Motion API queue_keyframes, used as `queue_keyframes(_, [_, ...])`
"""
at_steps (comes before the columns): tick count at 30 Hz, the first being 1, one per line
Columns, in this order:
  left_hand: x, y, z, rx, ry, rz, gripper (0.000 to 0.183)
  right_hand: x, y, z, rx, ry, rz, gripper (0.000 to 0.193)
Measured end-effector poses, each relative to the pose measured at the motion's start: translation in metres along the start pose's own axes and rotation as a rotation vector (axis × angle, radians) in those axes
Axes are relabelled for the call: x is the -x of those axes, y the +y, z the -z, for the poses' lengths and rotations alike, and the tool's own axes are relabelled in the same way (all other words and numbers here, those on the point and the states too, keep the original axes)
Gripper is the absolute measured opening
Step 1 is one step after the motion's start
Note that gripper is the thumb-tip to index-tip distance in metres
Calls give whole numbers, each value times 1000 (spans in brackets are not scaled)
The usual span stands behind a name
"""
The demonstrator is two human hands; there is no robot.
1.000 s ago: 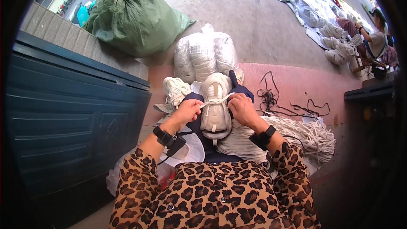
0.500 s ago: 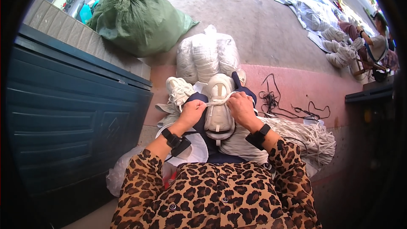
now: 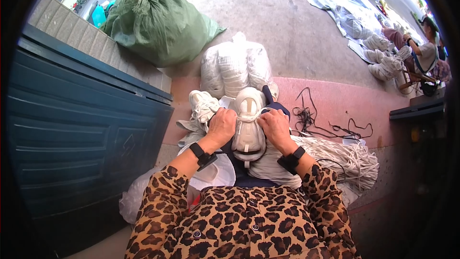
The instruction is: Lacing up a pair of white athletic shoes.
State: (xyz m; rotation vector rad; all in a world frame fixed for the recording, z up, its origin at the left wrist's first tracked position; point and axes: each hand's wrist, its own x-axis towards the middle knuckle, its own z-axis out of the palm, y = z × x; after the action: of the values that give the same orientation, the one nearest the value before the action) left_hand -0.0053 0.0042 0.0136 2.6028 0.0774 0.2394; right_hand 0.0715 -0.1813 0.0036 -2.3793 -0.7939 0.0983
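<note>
A cream-white sneaker (image 3: 248, 140) rests on my lap, its heel toward me and its toe pointing away. A pale shoelace (image 3: 247, 118) runs across its tongue, looped at the middle. My left hand (image 3: 223, 123) is closed at the shoe's left side, pinching one end of the lace. On the right side my right hand (image 3: 274, 124) is closed on the other end, close against the shoe. Fingertips of both hands are partly hidden. Just beyond my left hand lies another pale sneaker (image 3: 203, 104).
A thick bundle of pale laces (image 3: 342, 158) lies at my right, with tangled black laces (image 3: 309, 117) beyond it. Clear-wrapped white bundles (image 3: 235, 64) and a big green sack (image 3: 158, 24) stand ahead. A blue door (image 3: 86, 134) borders the left. A person (image 3: 424, 48) sits far right.
My left hand has moved inward and slightly up, nearer the sneaker. The right hand has shifted a little downward, still holding the lace.
</note>
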Motion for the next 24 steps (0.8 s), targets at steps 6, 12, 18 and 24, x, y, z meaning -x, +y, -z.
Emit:
queue_keyframes(6, [-3,4,1,4,-62,85,10,0,-4,2,39,-15,-19,16])
queue_keyframes(12, [12,27,8,-299,8,-14,26,7,-11,5,214,-32,178,26])
queue_keyframes(18, [17,17,-4,-322,-47,0,23,4,-7,3,288,-179,255,23])
queue_keyframes(24, [10,-3,2,213,-48,-61,15,1,4,2,146,-267,223,14])
